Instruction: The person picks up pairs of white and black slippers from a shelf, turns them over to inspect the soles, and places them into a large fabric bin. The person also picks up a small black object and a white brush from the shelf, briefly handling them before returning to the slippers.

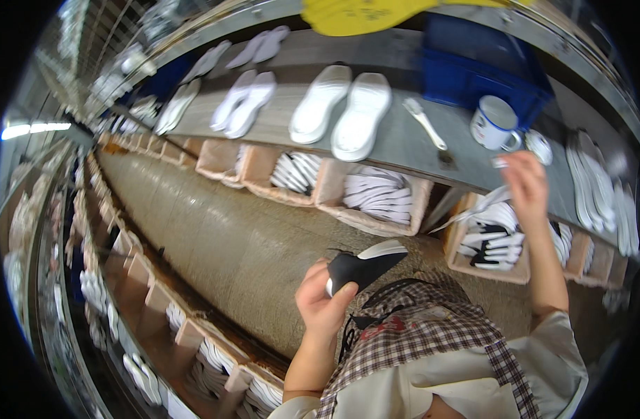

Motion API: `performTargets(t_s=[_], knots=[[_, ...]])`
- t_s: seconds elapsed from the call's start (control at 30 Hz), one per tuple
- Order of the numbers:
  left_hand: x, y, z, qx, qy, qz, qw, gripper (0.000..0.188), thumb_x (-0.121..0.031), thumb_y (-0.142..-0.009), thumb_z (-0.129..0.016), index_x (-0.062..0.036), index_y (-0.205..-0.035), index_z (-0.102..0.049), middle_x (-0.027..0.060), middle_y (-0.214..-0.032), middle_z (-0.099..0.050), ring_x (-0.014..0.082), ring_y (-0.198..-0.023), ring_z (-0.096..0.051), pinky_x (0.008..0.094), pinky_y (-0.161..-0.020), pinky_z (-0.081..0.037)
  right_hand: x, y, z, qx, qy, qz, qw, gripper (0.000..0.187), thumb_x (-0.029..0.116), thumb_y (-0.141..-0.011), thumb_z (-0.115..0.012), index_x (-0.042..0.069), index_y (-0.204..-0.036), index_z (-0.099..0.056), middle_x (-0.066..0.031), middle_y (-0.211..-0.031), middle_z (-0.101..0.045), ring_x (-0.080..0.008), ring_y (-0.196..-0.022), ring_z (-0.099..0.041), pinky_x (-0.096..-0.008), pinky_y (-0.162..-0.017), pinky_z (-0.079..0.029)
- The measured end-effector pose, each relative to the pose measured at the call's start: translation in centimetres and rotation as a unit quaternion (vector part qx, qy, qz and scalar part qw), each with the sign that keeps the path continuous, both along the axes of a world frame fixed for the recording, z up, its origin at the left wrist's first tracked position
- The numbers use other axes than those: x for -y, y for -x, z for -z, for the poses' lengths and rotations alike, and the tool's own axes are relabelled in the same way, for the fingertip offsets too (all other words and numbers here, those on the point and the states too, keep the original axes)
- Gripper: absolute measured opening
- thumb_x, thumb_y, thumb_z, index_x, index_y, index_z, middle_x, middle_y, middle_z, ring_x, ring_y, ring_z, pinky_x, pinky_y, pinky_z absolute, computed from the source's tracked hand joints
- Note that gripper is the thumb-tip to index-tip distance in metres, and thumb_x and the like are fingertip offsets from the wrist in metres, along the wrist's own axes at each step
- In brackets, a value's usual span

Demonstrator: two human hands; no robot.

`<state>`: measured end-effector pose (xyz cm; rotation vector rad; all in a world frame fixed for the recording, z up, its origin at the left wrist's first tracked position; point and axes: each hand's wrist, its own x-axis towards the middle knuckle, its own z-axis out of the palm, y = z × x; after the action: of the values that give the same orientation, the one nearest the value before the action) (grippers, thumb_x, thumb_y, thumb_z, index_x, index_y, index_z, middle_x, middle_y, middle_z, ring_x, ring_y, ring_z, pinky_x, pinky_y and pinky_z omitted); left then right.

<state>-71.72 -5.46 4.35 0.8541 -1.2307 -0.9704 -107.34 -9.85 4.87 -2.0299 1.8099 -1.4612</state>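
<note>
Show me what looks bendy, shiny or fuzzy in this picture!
Head view: fisheye distortion bows the row of bins; head view: the lamp glares white and the floor shines; head view: the far-left shelving looks blurry.

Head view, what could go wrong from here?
The right hand is close to the white mug, so a careless sweep might tip it. The brush lies near the edge of the bench, so a nudge might send it off. The left hand holds a black-and-white piece away from the bench; a slip could drop it.
</note>
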Motion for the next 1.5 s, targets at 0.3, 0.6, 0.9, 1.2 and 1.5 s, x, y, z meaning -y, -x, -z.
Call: performTargets(t_s=[0.3, 0.6, 0.9, 1.2, 1.5], knots=[[-1.7, -2.0, -0.7, 0.003, 0.041, -0.076, 0.996, 0.03, -0.007, -0.07, -0.073, 0.0046, -0.096, -0.065, 0.0081, -0.086, -0.059, 0.0191, -0.076, -0.051, 0.0315, -0.069, -0.04, 1.7, 8.6, 6.4, -0.263, 0.083, 0.194, 0.942, 0.027, 0.008, -0.086, -0.056, 0.006, -0.112, -0.061, -0.0123, -0.117, -0.055, -0.0303, -0.114, -0.047, -0.0407, -0.099, -0.033], [-2.8, -4.1, -1.5, 0.078, 0.042, -0.116, 0.989, 0.019, -0.005, -0.068, -0.073, 0.0008, -0.085, -0.067, 0.0072, -0.082, -0.061, 0.0195, -0.076, -0.051, 0.0307, -0.068, -0.04, 2.9, 1.0, 5.3, -0.156, 0.112, 0.035, 0.981, 0.018, 0.003, -0.081, -0.059, 0.0, -0.099, -0.062, -0.0134, -0.11, -0.056, -0.031, -0.11, -0.05, -0.0408, -0.096, -0.035], [-4.0, -1.6, 0.6, 0.119, -0.02, -0.125, 0.985, 0.028, -0.003, -0.063, -0.072, 0.0052, -0.089, -0.064, 0.0086, -0.084, -0.061, 0.0203, -0.078, -0.052, 0.0301, -0.073, -0.04, 5.3, 0.9, 7.5, -0.013, -0.015, 0.092, 0.996, 0.007, 0.01, -0.08, -0.063, 0.003, -0.082, -0.063, -0.0118, -0.086, -0.063, -0.0296, -0.075, -0.058, -0.0369, -0.068, -0.045], [-4.5, 0.3, 1.9, 0.1, -0.142, -0.046, 0.984, 0.023, -0.003, -0.072, -0.072, 0.0053, -0.092, -0.063, 0.0075, -0.088, -0.058, 0.0153, -0.08, -0.051, 0.026, -0.071, -0.04, 10.7, -0.8, 9.5, -0.217, -0.098, 0.098, 0.966, 0.031, 0.023, -0.077, -0.066, 0.009, -0.105, -0.062, -0.0137, -0.093, -0.061, -0.0302, -0.086, -0.059, -0.039, -0.074, -0.048], [-4.2, 1.0, 2.0, 0.119, -0.159, -0.032, 0.979, 0.023, -0.001, -0.072, -0.071, 0.0053, -0.092, -0.063, 0.0083, -0.089, -0.058, 0.016, -0.079, -0.052, 0.0265, -0.071, -0.041, 7.2, -1.2, 6.0, 0.032, -0.047, -0.137, 0.989, 0.016, -0.003, -0.071, -0.06, 0.005, -0.081, -0.052, -0.0078, -0.103, -0.059, -0.0276, -0.099, -0.058, -0.0347, -0.081, -0.047]])
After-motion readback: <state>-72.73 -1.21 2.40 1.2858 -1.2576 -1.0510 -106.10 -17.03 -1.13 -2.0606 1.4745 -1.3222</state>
